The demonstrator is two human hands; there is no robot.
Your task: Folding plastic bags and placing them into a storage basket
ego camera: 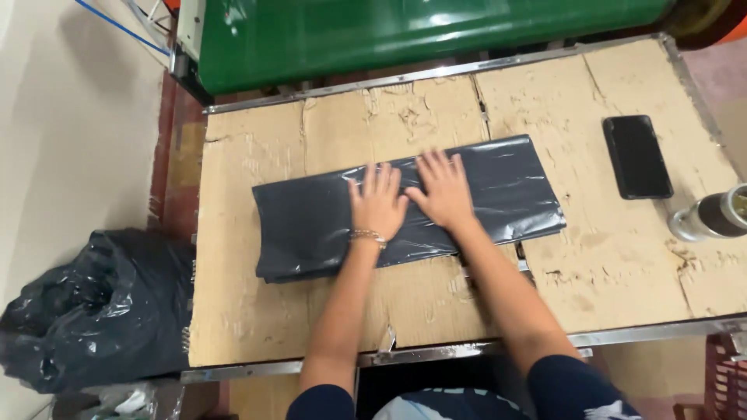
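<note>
**Pressing the folded bag flat**

You had both palms spread flat on the dark bag (311, 218), gripping nothing: left hand (377, 204) and right hand (445, 190) side by side at its centre. The bag lay mid-worktop (257, 327), with a phone (636, 155) at 3 o'clock. Judging by this, you were smoothing; the next fold would need even pressure and aligned edges.
</note>
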